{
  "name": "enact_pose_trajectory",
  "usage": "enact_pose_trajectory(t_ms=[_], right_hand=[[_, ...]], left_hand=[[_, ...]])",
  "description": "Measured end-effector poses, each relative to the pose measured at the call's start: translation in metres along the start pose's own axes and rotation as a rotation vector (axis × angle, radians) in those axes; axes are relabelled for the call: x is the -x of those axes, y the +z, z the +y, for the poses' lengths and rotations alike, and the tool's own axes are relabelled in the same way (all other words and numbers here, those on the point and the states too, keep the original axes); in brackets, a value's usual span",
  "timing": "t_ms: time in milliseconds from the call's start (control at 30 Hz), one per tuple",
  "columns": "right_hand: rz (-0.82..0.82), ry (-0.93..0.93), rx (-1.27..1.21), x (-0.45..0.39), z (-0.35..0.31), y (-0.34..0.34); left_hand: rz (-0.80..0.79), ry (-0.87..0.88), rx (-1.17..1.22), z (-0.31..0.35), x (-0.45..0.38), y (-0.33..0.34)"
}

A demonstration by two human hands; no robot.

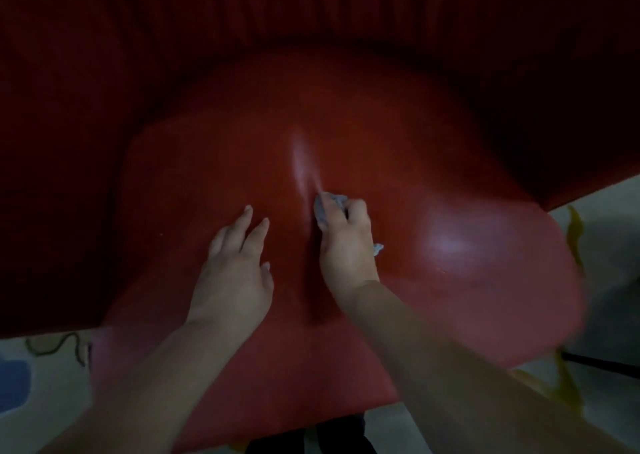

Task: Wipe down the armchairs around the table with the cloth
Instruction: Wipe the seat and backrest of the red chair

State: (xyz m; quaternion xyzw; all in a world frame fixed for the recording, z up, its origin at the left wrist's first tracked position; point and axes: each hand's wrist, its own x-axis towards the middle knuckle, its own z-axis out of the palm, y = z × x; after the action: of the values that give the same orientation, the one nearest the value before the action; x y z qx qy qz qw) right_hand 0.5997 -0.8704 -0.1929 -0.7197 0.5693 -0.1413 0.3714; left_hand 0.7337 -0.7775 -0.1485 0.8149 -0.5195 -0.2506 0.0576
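Note:
A red leather armchair fills most of the view; its shiny seat cushion (433, 183) lies directly below me. My right hand (346, 242) grips a small bunched pale blue-grey cloth (323, 206) and presses it onto the middle of the seat, where the leather creases. Bits of cloth stick out past the fingers and by the wrist. My left hand (235, 270) rests flat on the seat just left of it, fingers straight and spread.
The chair's dark red backrest and arm (69, 142) curve around the seat at the top and left. A pale patterned floor (34, 401) with blue and yellow marks shows at the bottom left and right. A dark thin bar (602, 363) crosses the floor at right.

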Motion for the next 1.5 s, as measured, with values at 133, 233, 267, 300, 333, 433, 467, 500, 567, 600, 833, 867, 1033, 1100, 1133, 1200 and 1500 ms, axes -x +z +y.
enact_pose_trajectory(t_ms=[133,233,267,300,333,433,467,500,567,600,833,867,1033,1100,1133,1200,1500], right_hand=[[0.124,-0.151,-0.045,-0.005,-0.023,0.002],[0.035,-0.212,-0.115,-0.014,-0.053,0.015],[0.014,-0.257,-0.118,-0.018,-0.065,0.023],[-0.008,-0.305,-0.120,-0.022,-0.078,0.032],[-0.030,-0.347,-0.122,-0.027,-0.091,0.042],[-0.093,-0.418,-0.083,-0.043,-0.123,0.072],[-0.124,-0.432,-0.038,-0.047,-0.130,0.081],[-0.163,-0.441,0.025,-0.050,-0.135,0.090],[-0.221,-0.466,0.140,-0.052,-0.138,0.104],[-0.239,-0.477,0.159,-0.050,-0.139,0.108],[-0.492,-0.852,0.268,0.009,-0.109,0.096],[-0.467,-0.869,0.300,0.003,-0.106,0.092],[-0.138,-0.581,0.294,-0.036,-0.102,0.085],[-0.033,-0.541,0.328,-0.029,-0.107,0.091],[-0.038,-0.562,0.320,-0.021,-0.109,0.094],[-0.166,-0.678,0.327,-0.001,-0.109,0.095],[-0.164,-0.289,-0.074,0.003,-0.120,0.029]], left_hand=[[0.052,-0.075,0.053,-0.026,0.012,-0.010],[0.115,-0.128,0.074,-0.043,0.021,-0.018],[0.137,-0.144,0.077,-0.048,0.024,-0.020],[0.158,-0.162,0.081,-0.054,0.027,-0.023],[0.176,-0.182,0.086,-0.060,0.030,-0.025],[0.206,-0.258,0.104,-0.079,0.038,-0.030],[0.205,-0.283,0.104,-0.085,0.040,-0.031],[0.196,-0.307,0.103,-0.092,0.041,-0.031],[0.168,-0.357,0.099,-0.103,0.042,-0.032],[0.161,-0.376,0.102,-0.107,0.043,-0.032],[0.143,-0.387,0.152,-0.112,0.044,-0.032],[0.144,-0.388,0.160,-0.113,0.044,-0.032],[0.115,-0.371,0.182,-0.118,0.050,-0.033],[0.117,-0.365,0.199,-0.118,0.051,-0.034],[0.118,-0.365,0.205,-0.116,0.052,-0.036],[0.123,-0.359,0.203,-0.112,0.053,-0.041],[0.139,-0.303,0.170,-0.080,0.069,-0.084]])
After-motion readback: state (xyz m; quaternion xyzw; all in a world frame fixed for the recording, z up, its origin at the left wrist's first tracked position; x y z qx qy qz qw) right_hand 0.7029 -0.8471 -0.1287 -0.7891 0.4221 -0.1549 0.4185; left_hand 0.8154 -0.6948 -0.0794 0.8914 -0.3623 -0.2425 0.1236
